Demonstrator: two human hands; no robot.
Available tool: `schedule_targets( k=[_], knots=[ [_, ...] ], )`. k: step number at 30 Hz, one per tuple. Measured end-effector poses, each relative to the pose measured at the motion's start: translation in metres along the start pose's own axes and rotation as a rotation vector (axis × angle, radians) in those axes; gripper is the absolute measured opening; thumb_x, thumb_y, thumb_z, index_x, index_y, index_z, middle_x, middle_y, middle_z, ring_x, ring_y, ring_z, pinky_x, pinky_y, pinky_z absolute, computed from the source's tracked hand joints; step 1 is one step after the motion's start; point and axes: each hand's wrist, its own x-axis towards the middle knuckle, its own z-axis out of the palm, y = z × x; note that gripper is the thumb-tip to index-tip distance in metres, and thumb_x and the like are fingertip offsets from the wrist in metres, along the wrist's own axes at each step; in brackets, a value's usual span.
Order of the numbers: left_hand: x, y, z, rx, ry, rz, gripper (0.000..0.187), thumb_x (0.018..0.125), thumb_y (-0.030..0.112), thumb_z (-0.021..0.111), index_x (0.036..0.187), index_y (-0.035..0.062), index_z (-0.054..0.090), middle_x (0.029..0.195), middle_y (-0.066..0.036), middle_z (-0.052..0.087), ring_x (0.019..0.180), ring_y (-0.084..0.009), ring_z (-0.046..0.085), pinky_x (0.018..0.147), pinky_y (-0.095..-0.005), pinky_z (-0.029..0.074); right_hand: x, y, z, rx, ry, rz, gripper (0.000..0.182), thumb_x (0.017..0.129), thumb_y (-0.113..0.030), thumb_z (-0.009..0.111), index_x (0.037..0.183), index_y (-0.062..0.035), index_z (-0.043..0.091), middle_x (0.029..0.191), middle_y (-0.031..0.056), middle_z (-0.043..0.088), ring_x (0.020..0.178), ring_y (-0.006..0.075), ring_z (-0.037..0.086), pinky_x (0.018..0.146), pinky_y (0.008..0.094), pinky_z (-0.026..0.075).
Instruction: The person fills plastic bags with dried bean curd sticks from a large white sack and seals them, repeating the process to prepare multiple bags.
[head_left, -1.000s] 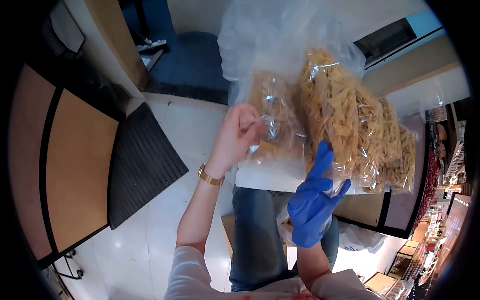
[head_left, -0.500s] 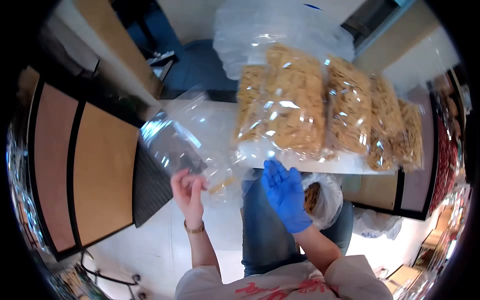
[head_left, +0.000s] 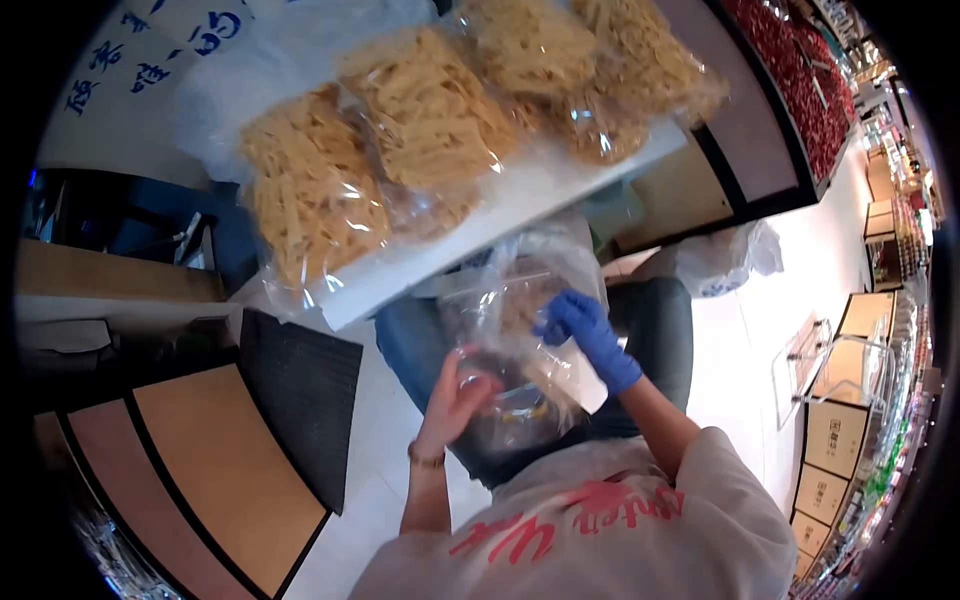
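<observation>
A clear plastic bag (head_left: 515, 385) lies over the lap, with its opening edge spread. My bare left hand (head_left: 460, 398) is closed on the bag's left side, a bracelet at the wrist. In a blue glove, my right hand (head_left: 585, 335) has its fingers curled together at the bag's upper right; what they pinch is hidden. Behind the clear bag is a whitish bag (head_left: 555, 240), its contents blurred. Filled bags of pale yellow strips stand on the white table, including one at the left (head_left: 310, 195) and another beside it (head_left: 425, 110).
The white table's front edge (head_left: 420, 270) runs diagonally above the lap. Empty plastic bags (head_left: 225, 110) are piled behind the filled ones. A white bag (head_left: 735, 260) sits on the floor at right. Wooden panels (head_left: 230, 440) stand at lower left, with a metal rack (head_left: 830, 370) far right.
The view has turned toward the right. Both hands and the clear bag have come from the table edge to over the lap. My right hand's spread fingers have curled in.
</observation>
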Motion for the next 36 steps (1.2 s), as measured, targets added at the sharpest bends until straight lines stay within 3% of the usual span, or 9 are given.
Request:
schedule_targets(
  k=[4, 9, 15, 25, 27, 28, 30, 32, 36],
  knots=[
    [0.068, -0.037, -0.01, 0.121, 0.162, -0.124, 0.027, 0.098, 0.025, 0.038, 0.098, 0.0019, 0.052, 0.078, -0.007, 0.061, 0.063, -0.0142, 0.061, 0.05, -0.0244, 0.047, 0.0, 0.03, -0.052, -0.004, 0.073, 0.179, 0.022, 0.091, -0.02, 0.05, 0.086, 0.0004, 0.056, 0.065, 0.0062, 0.056, 0.059, 0.0157, 0.059, 0.056, 0.0262, 0.048],
    [0.124, -0.063, 0.001, 0.238, 0.121, -0.164, 0.037, 0.097, 0.023, 0.038, 0.069, 0.0028, 0.05, 0.055, -0.006, 0.054, 0.043, -0.0111, 0.051, 0.04, -0.024, 0.04, 0.001, 0.045, -0.07, -0.033, 0.226, 0.215, 0.034, 0.092, -0.034, 0.048, 0.087, -0.0023, 0.059, 0.072, 0.0066, 0.063, 0.057, 0.013, 0.059, 0.053, 0.0232, 0.045],
    [0.131, -0.07, 0.003, 0.287, 0.109, -0.223, 0.037, 0.095, 0.024, 0.04, 0.066, 0.0042, 0.051, 0.053, -0.005, 0.054, 0.041, -0.011, 0.049, 0.039, -0.0246, 0.038, 0.026, 0.057, -0.095, -0.188, 0.181, 0.221, 0.029, 0.092, -0.031, 0.052, 0.076, -0.0066, 0.056, 0.059, 0.0007, 0.052, 0.047, 0.0079, 0.047, 0.044, 0.0212, 0.036],
    [0.171, -0.101, -0.012, 0.293, 0.038, -0.474, 0.03, 0.088, 0.022, 0.045, 0.067, 0.0029, 0.054, 0.054, -0.007, 0.052, 0.04, -0.0116, 0.044, 0.035, -0.0256, 0.032, 0.045, 0.117, -0.088, -0.189, 0.176, 0.438, 0.024, 0.091, -0.023, 0.051, 0.078, -0.0035, 0.057, 0.062, 0.003, 0.053, 0.048, 0.011, 0.048, 0.043, 0.0245, 0.037],
    [0.192, -0.112, -0.021, 0.021, 0.164, -0.65, 0.025, 0.086, 0.022, 0.047, 0.068, 0.0056, 0.054, 0.057, -0.005, 0.053, 0.041, -0.0111, 0.042, 0.035, -0.0251, 0.03, 0.064, 0.179, -0.119, -0.75, -0.011, -0.128, 0.02, 0.089, -0.021, 0.051, 0.079, -0.0044, 0.059, 0.065, 0.0041, 0.055, 0.052, 0.0134, 0.051, 0.046, 0.0241, 0.039],
    [0.199, -0.114, -0.025, -0.082, 0.227, -0.685, 0.023, 0.085, 0.022, 0.047, 0.068, 0.0065, 0.053, 0.058, -0.005, 0.053, 0.041, -0.0111, 0.041, 0.035, -0.0252, 0.03, 0.064, 0.165, -0.115, -0.747, -0.006, -0.131, 0.02, 0.089, -0.021, 0.051, 0.079, -0.0044, 0.059, 0.065, 0.0041, 0.055, 0.052, 0.0134, 0.051, 0.046, 0.0241, 0.039],
    [0.204, -0.114, -0.031, -0.103, 0.2, -0.701, 0.024, 0.084, 0.022, 0.048, 0.067, 0.0061, 0.054, 0.057, -0.005, 0.053, 0.04, -0.0117, 0.041, 0.035, -0.0256, 0.03, 0.066, 0.144, -0.113, 0.487, 0.286, 0.597, 0.016, 0.086, -0.018, 0.052, 0.079, -0.0058, 0.06, 0.067, 0.0042, 0.058, 0.054, 0.0151, 0.053, 0.048, 0.0229, 0.041],
    [0.208, -0.116, -0.027, -0.125, 0.166, -0.722, 0.025, 0.084, 0.023, 0.048, 0.067, 0.0058, 0.054, 0.056, -0.006, 0.052, 0.04, -0.0124, 0.042, 0.035, -0.0261, 0.03, 0.067, 0.144, -0.108, 0.432, 0.286, 0.576, 0.015, 0.086, -0.018, 0.052, 0.079, -0.0062, 0.06, 0.067, 0.0043, 0.058, 0.054, 0.0151, 0.053, 0.049, 0.023, 0.042],
    [0.2, -0.121, -0.015, 0.368, 0.242, -0.507, 0.027, 0.083, 0.024, 0.047, 0.066, 0.0048, 0.054, 0.052, -0.005, 0.051, 0.038, -0.0139, 0.043, 0.035, -0.0269, 0.031, 0.065, 0.142, -0.091, 0.398, 0.404, 0.518, 0.017, 0.087, -0.02, 0.051, 0.078, -0.0081, 0.06, 0.066, 0.0042, 0.058, 0.054, 0.0144, 0.054, 0.048, 0.0231, 0.043]
  ],
)
